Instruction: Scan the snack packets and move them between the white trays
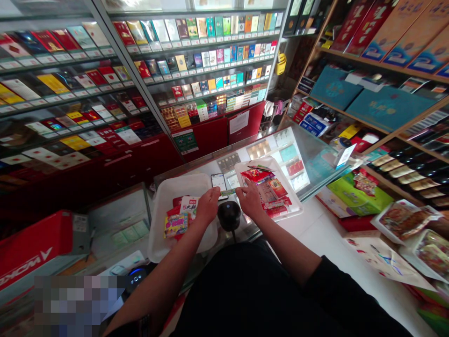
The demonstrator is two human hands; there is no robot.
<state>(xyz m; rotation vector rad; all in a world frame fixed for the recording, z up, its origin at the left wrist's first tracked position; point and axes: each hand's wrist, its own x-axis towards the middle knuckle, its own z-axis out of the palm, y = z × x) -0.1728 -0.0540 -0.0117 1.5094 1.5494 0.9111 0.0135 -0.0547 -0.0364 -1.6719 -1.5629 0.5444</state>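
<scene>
Between my left hand and my right hand is a small, narrow green packet, its ends pinched in the fingers of both. Just below it stands a black scanner on the glass counter. A phone with a lit screen lies behind the packet. On the left, a white tub holds several colourful packets, one of them yellow and pink. To the right, a shallow white tray carries several red snack packets. The packet's print is too small to read.
Glass shelves full of cigarette packs line the far wall. At right are wooden shelves with teal boxes. A green carton sits beyond the counter's right side. A red shoe-style box lies at far left.
</scene>
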